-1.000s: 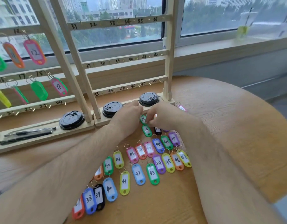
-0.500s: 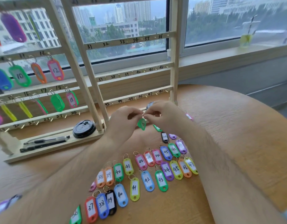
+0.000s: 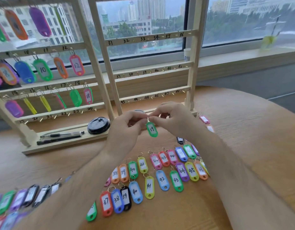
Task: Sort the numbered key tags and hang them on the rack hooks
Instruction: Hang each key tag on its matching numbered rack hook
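A green key tag numbered 19 point(image 3: 151, 129) hangs in the air by its metal ring. My left hand point(image 3: 126, 126) and my right hand point(image 3: 172, 119) both pinch that ring, fingertips meeting just above the tag. Behind them stand two wooden racks: the left rack point(image 3: 92, 52) carries several hung tags, such as the pink 12 point(image 3: 77, 65) and the 18 point(image 3: 88, 96). The right rack point(image 3: 150, 39), numbered 31 to 48, has bare hooks. Several numbered tags point(image 3: 161, 180) lie in rows on the table below my forearms.
A black cup lid point(image 3: 98, 125) and two black pens point(image 3: 60, 136) lie on the left rack's base. More tags point(image 3: 23, 199) lie blurred at the lower left, and a pink tag point(image 3: 204, 119) sits beside the right rack's foot. The round wooden table point(image 3: 251, 138) curves off at the right.
My hands lifted the green 19 tag off the table by its ring and raised it. The view tilted upward, showing more of the racks.
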